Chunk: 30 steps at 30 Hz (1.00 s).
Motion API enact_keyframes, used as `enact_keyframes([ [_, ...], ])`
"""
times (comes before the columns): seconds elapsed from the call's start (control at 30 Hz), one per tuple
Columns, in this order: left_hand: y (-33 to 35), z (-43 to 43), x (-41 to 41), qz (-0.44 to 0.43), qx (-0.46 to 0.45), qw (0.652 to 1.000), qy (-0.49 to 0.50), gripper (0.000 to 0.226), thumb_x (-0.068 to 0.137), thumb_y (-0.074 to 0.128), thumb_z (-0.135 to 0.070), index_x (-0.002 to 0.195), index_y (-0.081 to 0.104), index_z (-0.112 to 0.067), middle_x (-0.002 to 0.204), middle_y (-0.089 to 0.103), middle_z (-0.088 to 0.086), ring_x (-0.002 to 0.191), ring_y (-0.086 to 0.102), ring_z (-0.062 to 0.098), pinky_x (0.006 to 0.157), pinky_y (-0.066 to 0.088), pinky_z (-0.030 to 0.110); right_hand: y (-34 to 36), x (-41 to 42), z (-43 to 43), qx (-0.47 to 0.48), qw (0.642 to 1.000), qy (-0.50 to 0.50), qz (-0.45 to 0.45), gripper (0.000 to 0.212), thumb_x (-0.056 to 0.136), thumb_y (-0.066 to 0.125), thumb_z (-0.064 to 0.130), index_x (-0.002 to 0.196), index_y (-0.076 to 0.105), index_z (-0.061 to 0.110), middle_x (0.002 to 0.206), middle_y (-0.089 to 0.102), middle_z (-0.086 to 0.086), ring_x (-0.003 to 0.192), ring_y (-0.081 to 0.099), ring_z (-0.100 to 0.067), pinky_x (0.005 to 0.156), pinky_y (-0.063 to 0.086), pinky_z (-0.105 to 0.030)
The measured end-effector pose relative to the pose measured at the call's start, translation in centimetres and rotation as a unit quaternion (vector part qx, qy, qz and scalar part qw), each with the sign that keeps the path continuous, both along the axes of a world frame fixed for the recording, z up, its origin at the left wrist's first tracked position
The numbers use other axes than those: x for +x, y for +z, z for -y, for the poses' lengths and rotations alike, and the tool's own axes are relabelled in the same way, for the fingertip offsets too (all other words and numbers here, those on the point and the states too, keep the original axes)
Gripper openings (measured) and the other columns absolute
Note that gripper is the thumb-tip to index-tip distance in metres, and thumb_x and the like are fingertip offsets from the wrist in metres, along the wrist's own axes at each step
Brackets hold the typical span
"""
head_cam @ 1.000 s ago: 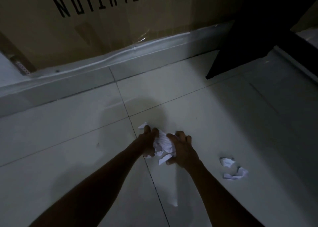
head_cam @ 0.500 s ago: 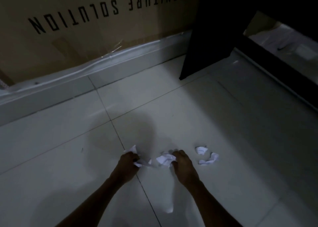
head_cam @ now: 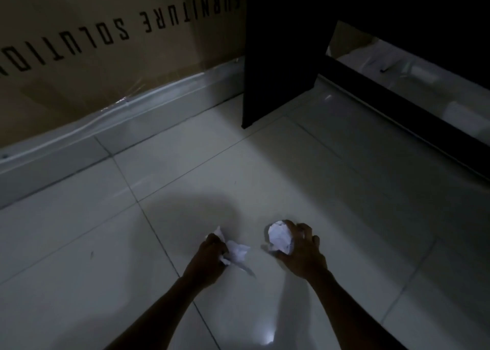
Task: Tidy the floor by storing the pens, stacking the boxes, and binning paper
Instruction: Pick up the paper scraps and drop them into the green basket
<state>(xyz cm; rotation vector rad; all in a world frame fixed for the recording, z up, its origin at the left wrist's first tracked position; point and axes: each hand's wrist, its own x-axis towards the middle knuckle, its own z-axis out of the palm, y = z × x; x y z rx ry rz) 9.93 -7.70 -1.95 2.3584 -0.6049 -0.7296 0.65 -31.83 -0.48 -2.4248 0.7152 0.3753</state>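
The room is dim. My left hand (head_cam: 209, 259) is closed around a crumpled white paper scrap (head_cam: 236, 251) that sticks out to the right of my fingers, low over the pale floor tiles. My right hand (head_cam: 302, 251) grips a white ball of crumpled paper (head_cam: 280, 237) on its left side, fingers curled over it. The two hands are a short way apart near the bottom centre of the view. No pens are in view.
A large brown cardboard box (head_cam: 106, 44) with upside-down black lettering leans along the wall at the back left, above a grey skirting strip (head_cam: 132, 127). A dark furniture panel (head_cam: 281, 52) stands at the back right, with a dark low rail (head_cam: 397, 111) running rightward.
My hands have separated, each keeping a paper wad. The two small scraps that lay right of my right hand are no longer on the floor. The view has shifted right.
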Motion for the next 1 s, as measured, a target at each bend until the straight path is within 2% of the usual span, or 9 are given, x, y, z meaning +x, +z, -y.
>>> enact_keyframes([
  [0.1, -2.2, -0.3, -0.1, -0.004, 0.039, 0.999, -0.028, 0.019, 0.072, 0.052, -0.039, 0.086, 0.057, -0.027, 0.118, 0.047, 0.004, 0.105, 0.050, 0.025, 0.082, 0.052, 0.039, -0.4, 0.7, 0.3, -0.038, 0.999, 0.027, -0.024, 0.083, 0.068, 0.072, 0.060, 0.136, 0.028, 0.050, 0.136, 0.021, 0.005, 0.119, 0.031, -0.025, 0.078, 0.048, -0.039],
  [0.2, -1.8, -0.1, 0.0, 0.014, 0.052, 0.998, -0.039, 0.022, 0.073, 0.054, -0.020, 0.094, 0.057, -0.025, 0.118, 0.049, 0.005, 0.103, 0.048, 0.030, 0.079, 0.048, 0.040, -1.4, 0.7, 0.5, -0.092, 0.995, 0.044, -0.023, 0.064, 0.083, 0.067, 0.026, 0.136, 0.034, 0.042, 0.139, 0.025, 0.003, 0.119, 0.031, -0.023, 0.077, 0.055, -0.037],
  [0.37, -2.5, 0.4, 0.0, 0.022, 0.074, 0.996, -0.035, 0.063, 0.071, 0.057, -0.018, 0.132, 0.038, -0.023, 0.128, 0.040, 0.002, 0.109, 0.040, 0.028, 0.087, 0.045, 0.041, -2.9, -0.3, -0.9, -0.161, 0.983, 0.088, 0.016, 0.073, 0.062, 0.081, 0.013, 0.126, 0.050, 0.031, 0.121, 0.047, 0.001, 0.104, 0.043, -0.025, 0.046, 0.054, -0.033],
  [0.5, -2.7, 0.9, 0.1, 0.004, 0.085, 0.996, -0.033, 0.078, 0.071, 0.064, -0.024, 0.141, 0.029, -0.030, 0.133, 0.033, -0.002, 0.113, 0.035, 0.026, 0.089, 0.046, 0.040, -2.3, -0.4, -0.4, -0.043, 0.994, 0.093, 0.045, 0.071, 0.072, 0.063, 0.022, 0.137, 0.035, 0.033, 0.133, 0.035, 0.009, 0.117, 0.034, -0.020, 0.066, 0.053, -0.037],
  [0.67, -3.2, -0.1, -0.1, 0.040, 0.063, 0.996, -0.042, 0.049, 0.073, 0.062, -0.029, 0.121, 0.053, -0.025, 0.121, 0.044, -0.004, 0.106, 0.042, 0.023, 0.085, 0.041, 0.032, -0.5, -0.8, -0.4, 0.023, 0.985, 0.167, 0.028, 0.098, 0.065, 0.068, 0.049, 0.144, 0.011, 0.044, 0.150, 0.012, 0.016, 0.132, 0.026, -0.019, 0.077, 0.052, -0.039],
  [0.73, -3.5, -0.4, -0.7, 0.053, 0.046, 0.997, -0.024, 0.033, 0.078, 0.052, -0.028, 0.109, 0.059, -0.019, 0.112, 0.050, -0.001, 0.098, 0.043, 0.022, 0.083, 0.040, 0.032, 0.3, -0.2, -1.3, 0.043, 0.984, 0.172, 0.010, 0.121, 0.050, 0.072, 0.072, 0.145, 0.000, 0.047, 0.155, 0.001, 0.016, 0.136, 0.021, -0.019, 0.086, 0.050, -0.047],
  [0.8, -3.4, -0.4, -1.2, 0.087, 0.033, 0.996, -0.010, 0.038, 0.080, 0.037, -0.033, 0.101, 0.062, -0.013, 0.105, 0.054, 0.004, 0.092, 0.041, 0.020, 0.083, 0.041, 0.033, 0.4, 0.7, -3.0, 0.029, 0.977, 0.209, -0.012, 0.134, 0.041, 0.070, 0.081, 0.145, -0.009, 0.049, 0.156, -0.010, 0.017, 0.138, 0.014, -0.020, 0.093, 0.045, -0.051],
  [0.93, -2.2, 0.3, -1.7, 0.143, 0.000, 0.989, -0.026, 0.033, 0.080, 0.044, -0.034, 0.078, 0.068, -0.012, 0.084, 0.062, 0.005, 0.084, 0.038, 0.015, 0.073, 0.035, 0.026, -1.3, 1.9, -7.9, -0.019, 0.970, 0.243, -0.001, 0.120, 0.055, 0.072, 0.073, 0.147, 0.000, 0.045, 0.157, -0.003, 0.008, 0.137, 0.015, -0.026, 0.089, 0.050, -0.044],
  [1.0, -2.0, 0.3, -1.8, 0.123, -0.001, 0.992, -0.020, 0.027, 0.083, 0.051, -0.033, 0.084, 0.068, -0.012, 0.087, 0.059, 0.001, 0.083, 0.033, 0.010, 0.075, 0.035, 0.025, -2.2, 2.5, -9.7, -0.044, 0.968, 0.244, 0.031, 0.098, 0.068, 0.071, 0.061, 0.145, 0.016, 0.036, 0.153, 0.011, 0.003, 0.137, 0.019, -0.028, 0.087, 0.054, -0.042],
])
